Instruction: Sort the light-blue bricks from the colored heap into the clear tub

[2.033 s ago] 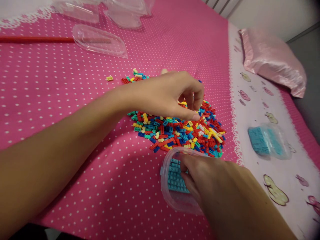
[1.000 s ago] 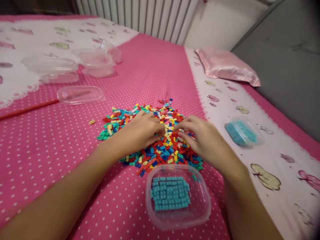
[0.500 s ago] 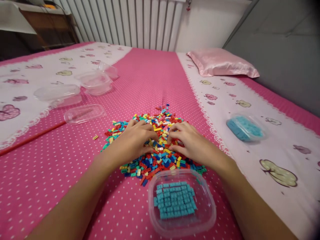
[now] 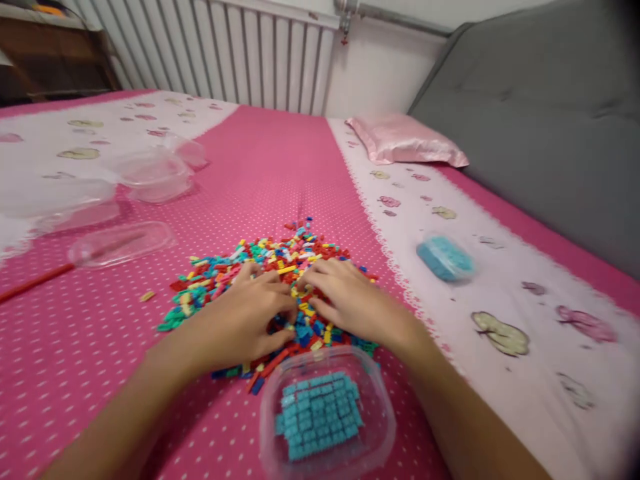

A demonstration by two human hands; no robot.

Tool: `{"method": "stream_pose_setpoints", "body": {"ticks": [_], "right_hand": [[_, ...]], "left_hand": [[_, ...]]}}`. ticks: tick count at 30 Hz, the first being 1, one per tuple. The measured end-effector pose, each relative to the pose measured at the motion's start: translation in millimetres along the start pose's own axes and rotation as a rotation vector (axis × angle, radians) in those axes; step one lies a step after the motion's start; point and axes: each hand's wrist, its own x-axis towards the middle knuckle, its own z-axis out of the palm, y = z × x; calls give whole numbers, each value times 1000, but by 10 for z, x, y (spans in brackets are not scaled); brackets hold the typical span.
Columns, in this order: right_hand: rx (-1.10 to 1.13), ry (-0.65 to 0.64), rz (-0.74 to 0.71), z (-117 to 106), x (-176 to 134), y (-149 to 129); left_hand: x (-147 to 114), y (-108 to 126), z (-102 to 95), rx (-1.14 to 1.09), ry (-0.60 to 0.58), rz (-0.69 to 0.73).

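Observation:
A heap of small toy building bricks (image 4: 307, 328) in many colours lies spread on the bed. My left hand (image 4: 250, 310) rests on its left part, thumb and fingers apart and bent down into the bricks. On the right part sits my right hand (image 4: 343, 293), its fingers curved over the heap with a gap at the thumb. No brick shows in either hand, though some fingertips are hidden. Just in front of the heap, a clear plastic container (image 4: 389, 413) holds turquoise bricks (image 4: 320, 413) packed in close rows.
At right stands a second clear container (image 4: 465, 270) of turquoise bricks. Several clear containers (image 4: 155, 173) lie at left, near a clear lid (image 4: 125, 243) and a red stick (image 4: 37, 283). One yellow brick (image 4: 147, 296) lies apart. Farther back is a pink pillow (image 4: 405, 140).
The view has turned to the right, so everything sits farther left. My left hand has drawn nearer to the container, and my right hand has shifted slightly away from it over the heap.

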Motion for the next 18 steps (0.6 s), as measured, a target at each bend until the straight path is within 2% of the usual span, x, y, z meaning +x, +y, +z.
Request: {"method": "stream_pose_setpoints", "body": {"ticks": [3, 5, 7, 9, 13, 18], "right_hand": [[-51, 15, -15, -42, 14, 9], [-67, 30, -25, -67, 20, 15], [-59, 48, -39, -88, 22, 6], [-28, 67, -58, -110, 18, -19], [97, 106, -58, -170, -4, -97], [420, 114, -19, -206, -35, -174]], "left_hand": [[24, -119, 71, -10, 52, 34], [55, -238, 99, -23, 142, 78], [86, -336, 88, -27, 238, 90], [104, -382, 41, -59, 278, 80], [101, -331, -63, -224, 278, 15], [66, -220, -79, -312, 446, 97]]}}
